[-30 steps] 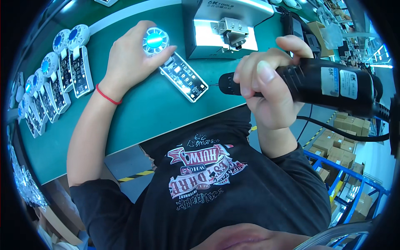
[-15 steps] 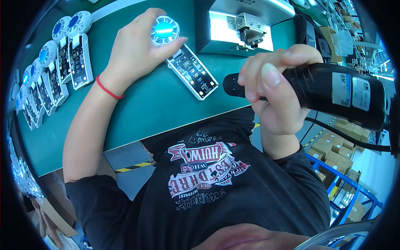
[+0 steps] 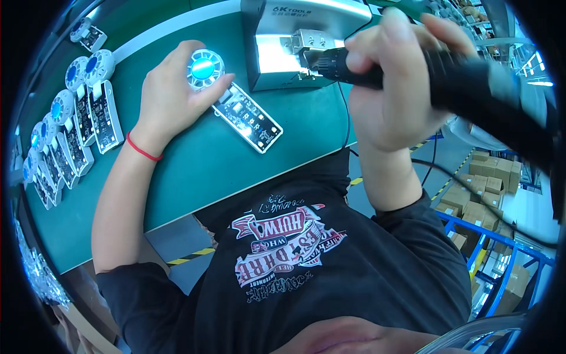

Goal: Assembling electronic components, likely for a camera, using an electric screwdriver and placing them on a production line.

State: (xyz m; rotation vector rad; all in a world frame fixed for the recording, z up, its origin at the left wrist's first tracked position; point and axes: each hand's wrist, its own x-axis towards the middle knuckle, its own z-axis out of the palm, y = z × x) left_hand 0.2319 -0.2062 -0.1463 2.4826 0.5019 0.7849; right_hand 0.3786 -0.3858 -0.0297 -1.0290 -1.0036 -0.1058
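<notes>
My left hand (image 3: 168,97) is closed around the round white head of a small device, whose lens-like centre glows blue. Its long white housing with an exposed black circuit board (image 3: 250,121) lies on the green bench, pointing toward my body. In my right hand (image 3: 392,97) is a black electric screwdriver (image 3: 451,79), gripped with the fingers wrapped round its body. The screwdriver's tip reaches the metal outlet of a box-shaped screw feeder (image 3: 268,53). Whether a screw sits on the bit is too small to tell.
Several similar devices (image 3: 106,121) with bare boards stand in a row at the left of the green bench (image 3: 177,183), one more (image 3: 88,35) farther back. A cable (image 3: 460,177) trails on the right. Cardboard boxes (image 3: 483,200) and a blue rack (image 3: 519,251) lie beyond.
My right hand has carried the screwdriver from the near end of the device's board up to the screw feeder. My left hand keeps its hold on the device. The whole view has shifted slightly.
</notes>
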